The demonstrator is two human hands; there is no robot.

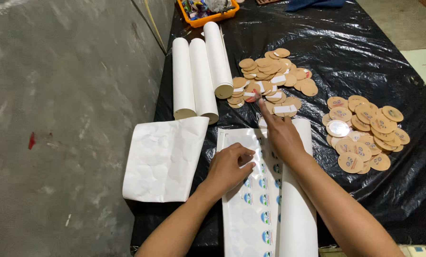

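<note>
Nearest lay the sticker sheet point(251, 209), pinned under the left hand point(229, 166), whose fingers point(245, 153) were curled together on its upper part. Beyond, the right hand point(282, 135) stretched one finger to a disc with a red tab point(252, 96) at the near edge of the brown disc pile point(270, 78), its other fingers folded. Paper rolls point(198, 76) lay left of that fingertip, a second disc pile point(365, 133) right, on the black-covered desk point(365, 47).

You are working under even, fairly bright light that seems to come from above. The black plastic sheet point(365, 52) throws back white glare along its wrinkles, strongest at its far side. Near its front edge your forearms cast only soft, faint shadows. The orange tray point(208, 16) at its far end looks slightly soft, perhaps from blur. Left of the sheet, the grey floor point(65, 119) is evenly lit
</note>
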